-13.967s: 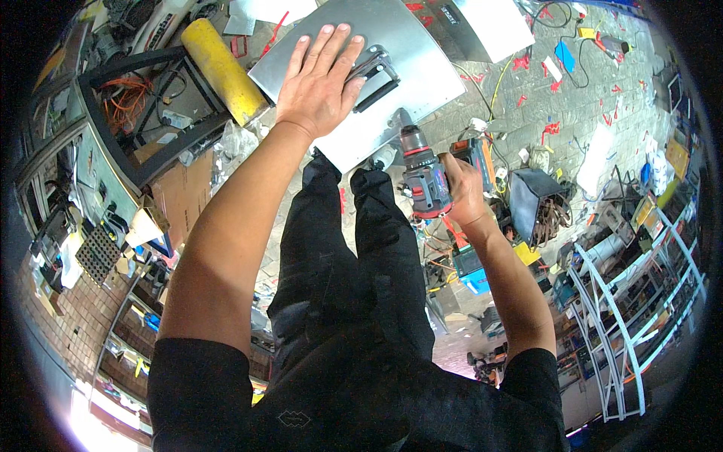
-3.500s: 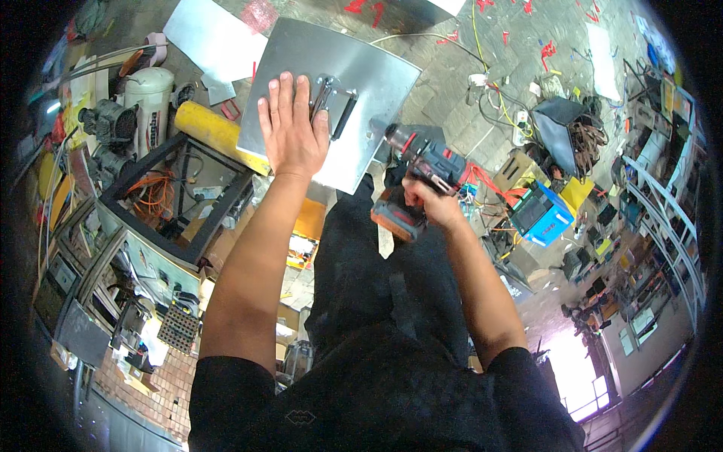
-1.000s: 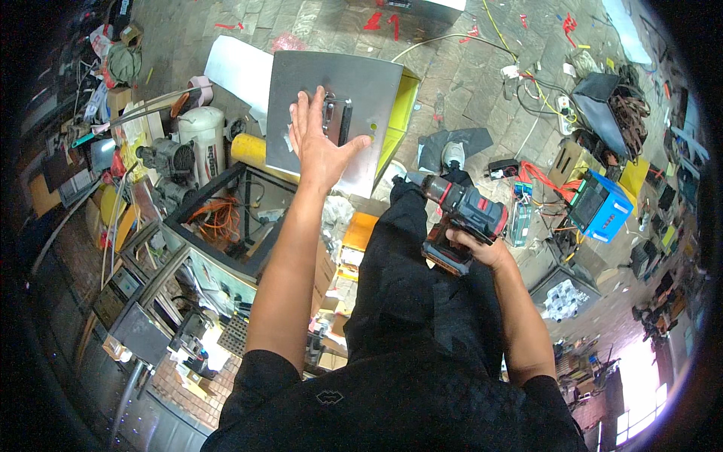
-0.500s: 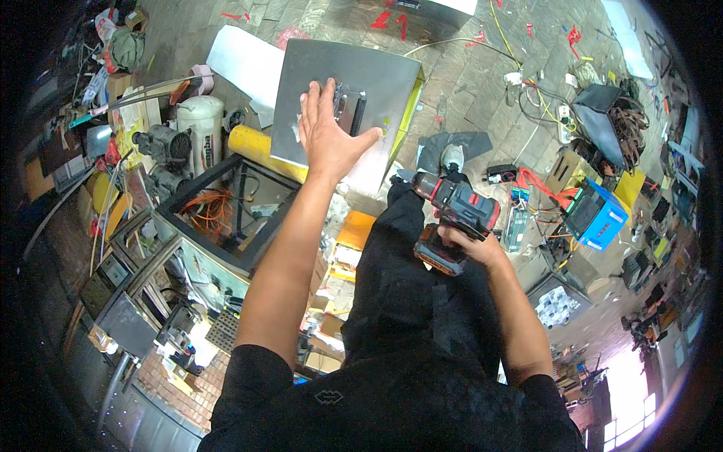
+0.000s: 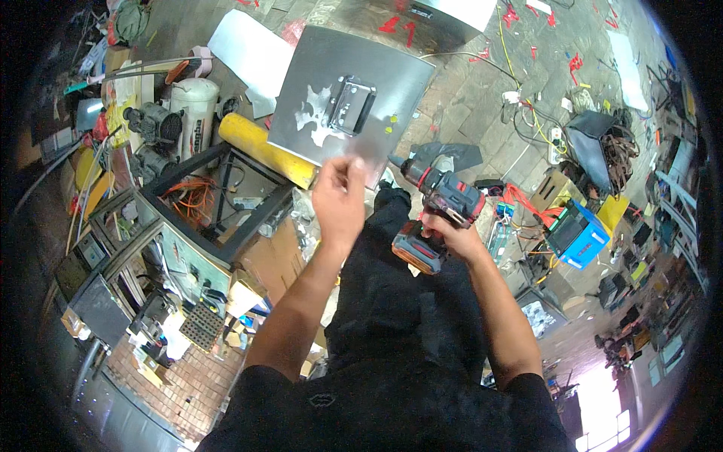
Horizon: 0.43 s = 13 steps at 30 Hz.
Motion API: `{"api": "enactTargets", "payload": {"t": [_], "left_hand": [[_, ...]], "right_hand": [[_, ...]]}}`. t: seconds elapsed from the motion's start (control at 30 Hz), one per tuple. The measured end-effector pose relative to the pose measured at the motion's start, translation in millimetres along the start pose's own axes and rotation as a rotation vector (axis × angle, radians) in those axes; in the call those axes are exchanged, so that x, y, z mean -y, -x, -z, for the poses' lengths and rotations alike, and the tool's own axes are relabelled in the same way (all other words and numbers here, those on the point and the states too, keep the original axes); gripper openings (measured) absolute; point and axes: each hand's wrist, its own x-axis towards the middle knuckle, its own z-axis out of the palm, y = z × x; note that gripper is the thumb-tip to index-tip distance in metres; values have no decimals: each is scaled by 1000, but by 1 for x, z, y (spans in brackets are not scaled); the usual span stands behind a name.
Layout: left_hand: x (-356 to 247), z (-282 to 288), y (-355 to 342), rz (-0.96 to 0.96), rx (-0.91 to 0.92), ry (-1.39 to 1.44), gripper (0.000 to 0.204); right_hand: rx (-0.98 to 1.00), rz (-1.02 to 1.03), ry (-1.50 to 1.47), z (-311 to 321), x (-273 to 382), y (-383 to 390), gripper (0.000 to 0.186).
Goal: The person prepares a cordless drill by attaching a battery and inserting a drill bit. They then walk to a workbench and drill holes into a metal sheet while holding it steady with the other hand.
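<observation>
A grey metal box (image 5: 407, 69) with a flat panel stands ahead of me, and a black recessed handle (image 5: 354, 105) is set in the panel. Around the handle the surface shows pale, shiny patches. My left hand (image 5: 339, 202) hovers in front of the panel's near edge with its fingers curled together; what they hold, if anything, is hidden. To its right, my right hand (image 5: 450, 238) grips a black and red cordless drill (image 5: 456, 197) by the handle. The drill's bit end points toward the upper left, near the box's lower right corner, and its battery hangs low over my leg.
A yellow cylinder (image 5: 260, 147) and a black metal frame (image 5: 260, 230) lie left of the box. Beyond them stands a white tank (image 5: 197, 113). At right are a blue box (image 5: 578, 237), a power strip (image 5: 557, 143) and cables across the floor. Another metal cabinet (image 5: 444, 34) stands behind.
My left hand has come off the panel, drawn back toward me and curled its fingers. The drill in my right hand has shifted slightly left.
</observation>
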Motion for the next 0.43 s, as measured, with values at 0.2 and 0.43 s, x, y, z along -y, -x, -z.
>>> {"api": "enactTargets", "payload": {"t": [0.2,0.43], "left_hand": [[13,-39,50,430,331,416,42],[12,-78,24,804,499,956,60]], "right_hand": [[89,-47,-94,1,10,-24,11],[94,-152,-248,-2,25,-30,12]]}}
